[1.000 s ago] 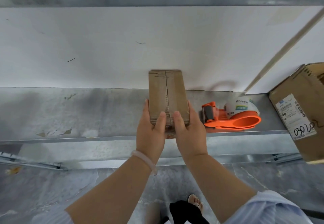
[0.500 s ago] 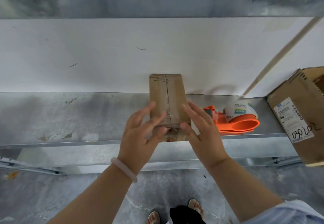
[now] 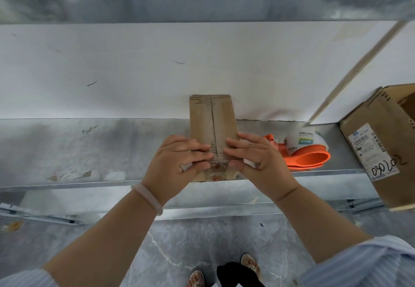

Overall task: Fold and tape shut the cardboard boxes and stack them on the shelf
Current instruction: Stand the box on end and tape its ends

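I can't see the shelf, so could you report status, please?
Left hand and right hand flat on the small box. Box on shelf, flaps closed. Tape dispenser at its right, not blocking.

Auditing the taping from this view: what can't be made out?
Head view:
- Near end of the small box: covered by the left hand and right hand; tape there cannot be judged.
- Right part of the large box: cut by the frame edge.
- Print on its label: too small.
- Front of the tape dispenser: behind the right hand.
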A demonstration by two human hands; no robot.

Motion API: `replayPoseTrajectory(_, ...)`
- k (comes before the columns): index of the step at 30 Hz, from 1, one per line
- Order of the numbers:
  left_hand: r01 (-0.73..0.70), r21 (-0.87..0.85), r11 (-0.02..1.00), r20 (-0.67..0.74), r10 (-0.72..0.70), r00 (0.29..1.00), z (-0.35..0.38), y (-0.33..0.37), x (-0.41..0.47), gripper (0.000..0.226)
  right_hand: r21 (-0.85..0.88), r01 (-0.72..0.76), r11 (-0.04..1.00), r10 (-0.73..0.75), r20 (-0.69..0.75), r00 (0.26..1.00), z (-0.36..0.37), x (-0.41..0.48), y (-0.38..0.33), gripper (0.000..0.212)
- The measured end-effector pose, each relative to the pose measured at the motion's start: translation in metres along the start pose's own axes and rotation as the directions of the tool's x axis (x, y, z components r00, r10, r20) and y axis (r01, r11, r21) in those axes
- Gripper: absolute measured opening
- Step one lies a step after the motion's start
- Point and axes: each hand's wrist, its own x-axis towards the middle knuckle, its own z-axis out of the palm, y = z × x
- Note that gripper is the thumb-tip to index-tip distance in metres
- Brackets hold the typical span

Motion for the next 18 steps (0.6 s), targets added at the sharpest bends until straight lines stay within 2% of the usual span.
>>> replayPoseTrajectory(5, 0.028, -0.043, 0.999, 0.023, -0.027, 0.999, -0.003, -0.002, 0.0, 0.025, -0.018, -0.028, 0.999, 0.029, 0.055, 0.998, -0.007, 0.004, -0.001, 0.026)
replayPoseTrajectory(7, 0.13, -0.113, 0.985, 0.01, -0.13, 0.991, -0.003, 0.003, -0.003, 0.026, 0.003, -0.059, 0.998, 0.058, 0.054, 0.997, -0.006, 0.0, -0.008, 0.031)
replayPoseTrajectory(9, 0.282, -0.198, 0.939, -0.049, -0.297, 0.954, 0.001, 0.013, -0.01, 0.03, 0.087, -0.144, 0.986, 0.143, 0.022, 0.99, -0.001, -0.008, -0.02, 0.045)
replayPoseTrajectory(10, 0.363, -0.258, 0.895, -0.085, -0.396, 0.914, 0.004, 0.019, -0.013, 0.035, 0.202, -0.226, 0.953, 0.228, 0.017, 0.974, 0.004, -0.013, -0.028, 0.053)
replayPoseTrajectory(11, 0.438, -0.341, 0.832, -0.101, -0.495, 0.863, 0.007, 0.028, -0.013, 0.044, 0.364, -0.314, 0.877, 0.329, 0.02, 0.944, 0.009, -0.016, -0.036, 0.058)
replayPoseTrajectory(13, 0.55, -0.526, 0.649, -0.012, -0.652, 0.758, 0.015, 0.044, -0.006, 0.063, 0.59, -0.42, 0.689, 0.496, 0.039, 0.868, 0.023, -0.017, -0.047, 0.06)
replayPoseTrajectory(14, 0.577, -0.605, 0.548, 0.063, -0.69, 0.721, 0.02, 0.049, -0.001, 0.067, 0.624, -0.448, 0.64, 0.549, 0.037, 0.835, 0.03, -0.015, -0.051, 0.061)
replayPoseTrajectory(16, 0.583, -0.709, 0.397, 0.159, -0.716, 0.68, 0.031, 0.053, 0.007, 0.06, 0.67, -0.481, 0.565, 0.617, 0.043, 0.785, 0.04, -0.009, -0.057, 0.063)
replayPoseTrajectory(18, 0.57, -0.742, 0.352, 0.144, -0.747, 0.649, 0.04, 0.055, 0.008, 0.05, 0.699, -0.482, 0.528, 0.667, 0.009, 0.745, 0.049, -0.005, -0.06, 0.059)
